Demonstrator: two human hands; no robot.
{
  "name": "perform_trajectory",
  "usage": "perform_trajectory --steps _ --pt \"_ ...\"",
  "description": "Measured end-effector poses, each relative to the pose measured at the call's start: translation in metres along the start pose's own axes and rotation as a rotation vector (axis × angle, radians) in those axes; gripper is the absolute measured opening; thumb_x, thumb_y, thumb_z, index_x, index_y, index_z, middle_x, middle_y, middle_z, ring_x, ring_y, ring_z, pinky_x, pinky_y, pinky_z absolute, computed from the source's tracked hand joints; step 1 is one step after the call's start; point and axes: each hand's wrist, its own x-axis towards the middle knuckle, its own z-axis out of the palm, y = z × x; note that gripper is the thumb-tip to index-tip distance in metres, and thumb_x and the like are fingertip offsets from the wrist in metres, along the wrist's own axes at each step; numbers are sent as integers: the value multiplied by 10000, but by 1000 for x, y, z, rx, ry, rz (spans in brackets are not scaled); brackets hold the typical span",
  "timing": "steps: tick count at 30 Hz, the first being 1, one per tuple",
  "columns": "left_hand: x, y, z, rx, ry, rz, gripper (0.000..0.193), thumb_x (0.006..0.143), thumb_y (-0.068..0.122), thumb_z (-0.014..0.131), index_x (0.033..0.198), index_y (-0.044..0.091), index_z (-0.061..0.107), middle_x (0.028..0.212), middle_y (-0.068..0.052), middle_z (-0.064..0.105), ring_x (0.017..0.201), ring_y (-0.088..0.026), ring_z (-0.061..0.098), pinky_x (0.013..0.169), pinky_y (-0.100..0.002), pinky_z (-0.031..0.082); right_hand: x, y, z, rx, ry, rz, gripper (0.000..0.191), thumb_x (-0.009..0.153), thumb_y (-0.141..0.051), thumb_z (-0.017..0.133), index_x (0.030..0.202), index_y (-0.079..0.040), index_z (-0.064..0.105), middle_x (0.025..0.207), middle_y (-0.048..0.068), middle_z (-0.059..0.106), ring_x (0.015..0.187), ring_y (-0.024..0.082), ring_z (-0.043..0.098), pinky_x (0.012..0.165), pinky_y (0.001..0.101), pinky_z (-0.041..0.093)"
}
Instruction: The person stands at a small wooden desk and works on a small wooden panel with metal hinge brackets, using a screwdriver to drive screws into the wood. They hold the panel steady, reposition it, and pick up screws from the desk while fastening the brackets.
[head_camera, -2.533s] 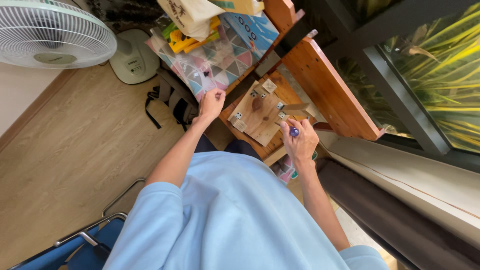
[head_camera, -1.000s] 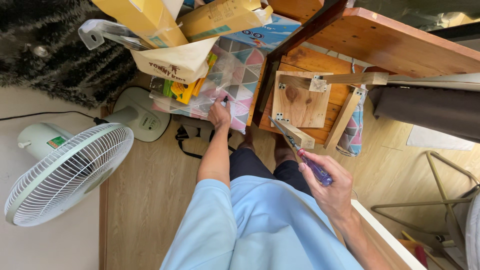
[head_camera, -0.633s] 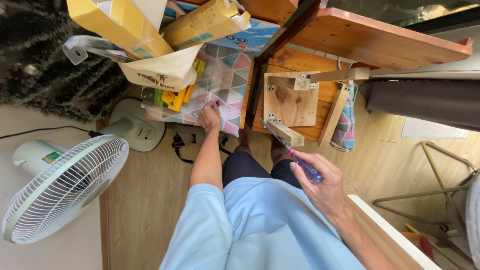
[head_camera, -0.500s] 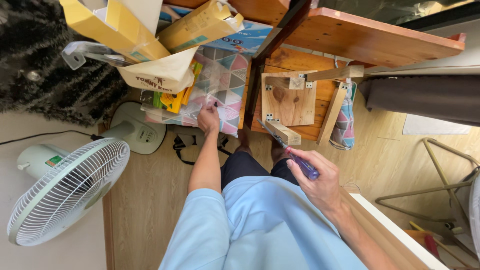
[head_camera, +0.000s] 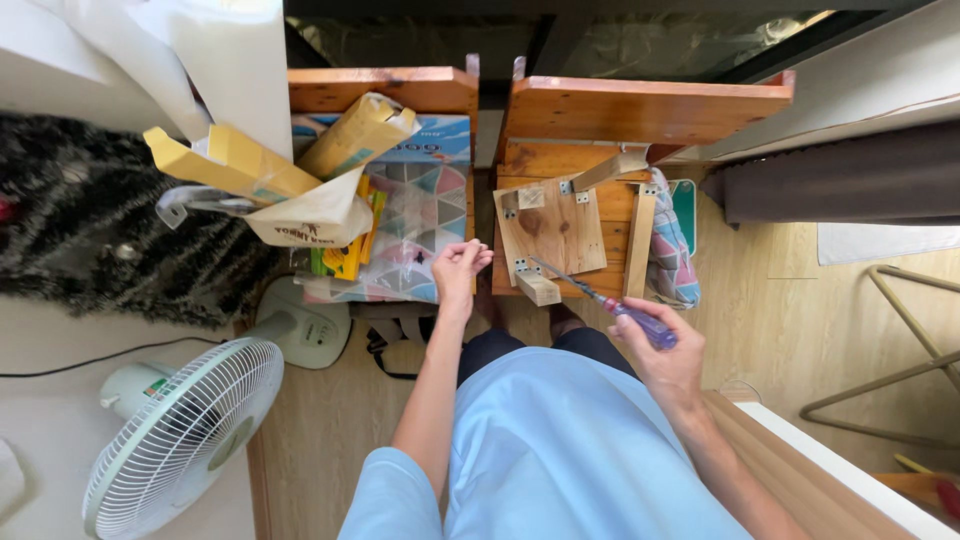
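My right hand (head_camera: 662, 358) grips a screwdriver (head_camera: 610, 304) with a purple handle; its metal shaft points up-left toward a small wooden assembly (head_camera: 552, 232) made of a square board with metal corner brackets and short wooden legs. That assembly lies on a wooden shelf unit (head_camera: 640, 110). My left hand (head_camera: 458, 268) is raised with fingers curled, at the edge of a fabric bag (head_camera: 420, 230) with a coloured triangle pattern; whether it holds anything small I cannot tell. My light blue shirt (head_camera: 560, 450) fills the lower middle.
A white standing fan (head_camera: 185, 435) lies at lower left on the wood floor. Yellow cardboard boxes (head_camera: 235, 160) and a paper bag (head_camera: 310, 215) are piled at upper left beside a dark shaggy rug (head_camera: 90, 250). A white board edge (head_camera: 840, 470) and metal tubing (head_camera: 900, 370) are at right.
The view swung round so the shelf now sits straight ahead. My left hand stayed at the patterned bag; my right hand keeps the screwdriver and has come nearer the wooden assembly.
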Motion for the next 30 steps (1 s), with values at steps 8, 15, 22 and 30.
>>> perform_trajectory --steps 8,15,22,30 --pt "-48 23 130 -40 -298 -123 190 956 114 715 1094 4 644 1015 -129 741 932 -200 752 819 -299 617 12 -7 -71 242 61 -97 268 955 -63 691 1175 88 671 1059 175 762 846 170 741 779 291 615" --pt "-59 8 178 -47 -291 -156 189 969 111 706 1109 -4 651 1026 -108 728 976 -208 745 884 -305 612 25 -3 -111 268 79 -132 261 964 -64 690 1175 90 679 1044 168 765 839 165 746 784 283 611" --pt "-65 -15 206 -40 -294 -112 202 971 104 700 1107 -26 627 1025 -131 730 980 -229 747 902 -315 617 35 5 -148 311 87 -132 258 969 -77 685 1170 86 678 1044 168 767 843 161 750 770 281 625" --pt "-59 -44 234 1 -255 -47 200 967 87 694 1102 -32 608 1034 -165 731 981 -254 753 902 -325 631 55 24 -175 471 99 -14 280 968 -91 673 1176 95 653 1059 172 770 838 169 759 749 296 631"
